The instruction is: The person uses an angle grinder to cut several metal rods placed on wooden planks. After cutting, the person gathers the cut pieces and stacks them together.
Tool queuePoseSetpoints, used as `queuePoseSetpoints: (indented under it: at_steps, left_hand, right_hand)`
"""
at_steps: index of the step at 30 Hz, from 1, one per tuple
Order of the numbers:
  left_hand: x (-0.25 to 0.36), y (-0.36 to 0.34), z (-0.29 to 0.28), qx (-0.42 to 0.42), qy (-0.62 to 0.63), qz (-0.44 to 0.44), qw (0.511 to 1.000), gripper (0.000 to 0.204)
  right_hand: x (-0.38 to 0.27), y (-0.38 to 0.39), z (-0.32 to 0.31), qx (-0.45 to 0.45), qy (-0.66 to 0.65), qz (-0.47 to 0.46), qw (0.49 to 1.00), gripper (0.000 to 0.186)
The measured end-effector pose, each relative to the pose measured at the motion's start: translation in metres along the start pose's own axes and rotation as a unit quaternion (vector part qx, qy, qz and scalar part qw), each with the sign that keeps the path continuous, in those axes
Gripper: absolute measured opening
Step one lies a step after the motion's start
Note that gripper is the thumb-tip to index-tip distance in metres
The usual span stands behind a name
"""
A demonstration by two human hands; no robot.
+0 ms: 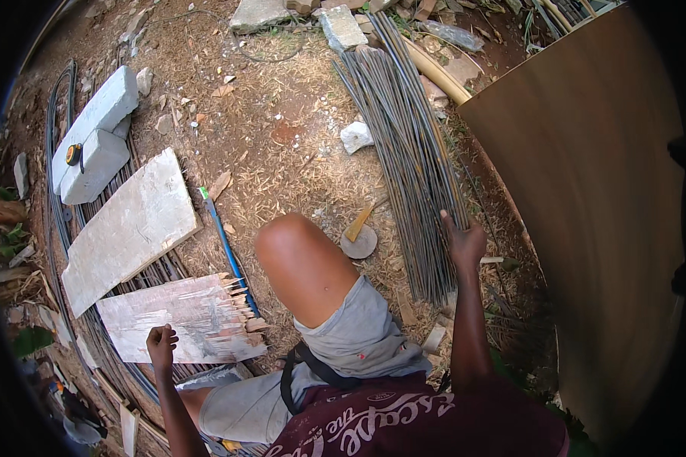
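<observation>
A long bundle of thin steel rods lies on the ground to the right of my raised knee. At its right edge my right hand is closed, with the thumb over the outer rods; the fingertips are partly hidden. My left hand is curled closed above a pale board whose right end is splintered. Whatever those fingers might hold is hidden. Just beyond that board rests a blue bar with a green tip. A yellowish-handled tool lies across a round grey disc, between knee and rods.
A second pale board and white blocks sit over more long rods at left. On one block is a yellow-and-black tape measure. A large brown sheet stands along the right. A white stone touches the bundle's left side.
</observation>
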State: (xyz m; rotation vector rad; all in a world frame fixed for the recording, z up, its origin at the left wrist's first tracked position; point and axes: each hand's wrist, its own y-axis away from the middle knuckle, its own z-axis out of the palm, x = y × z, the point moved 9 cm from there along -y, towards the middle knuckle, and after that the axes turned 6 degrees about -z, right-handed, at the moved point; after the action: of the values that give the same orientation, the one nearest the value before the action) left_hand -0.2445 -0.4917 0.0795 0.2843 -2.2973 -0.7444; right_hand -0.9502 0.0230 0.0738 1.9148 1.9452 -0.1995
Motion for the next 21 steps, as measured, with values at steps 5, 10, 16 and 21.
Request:
queuePoseSetpoints:
  at_steps: [5, 10, 16, 21]
  left_hand:
    - [-0.029, 0.044, -0.028, 0.042, -0.016, -0.015, 0.999, 0.029]
    - [-0.01, 0.101, -0.03, 0.025, -0.059, 0.044, 0.997, 0.028]
    - [-0.009, 0.154, -0.032, 0.069, -0.099, 0.044, 0.992, 0.027]
    - [-0.005, 0.171, -0.028, 0.098, -0.132, 0.082, 0.983, 0.023]
  right_hand:
    - [0.012, -0.054, 0.085, -0.001, 0.092, -0.056, 0.994, 0.092]
    - [0.045, -0.051, 0.164, -0.032, 0.109, -0.038, 0.993, 0.087]
    - [0.048, -0.051, 0.163, -0.039, 0.123, -0.029, 0.991, 0.086]
    - [0.041, -0.048, 0.155, -0.036, 0.067, -0.015, 0.997, 0.084]
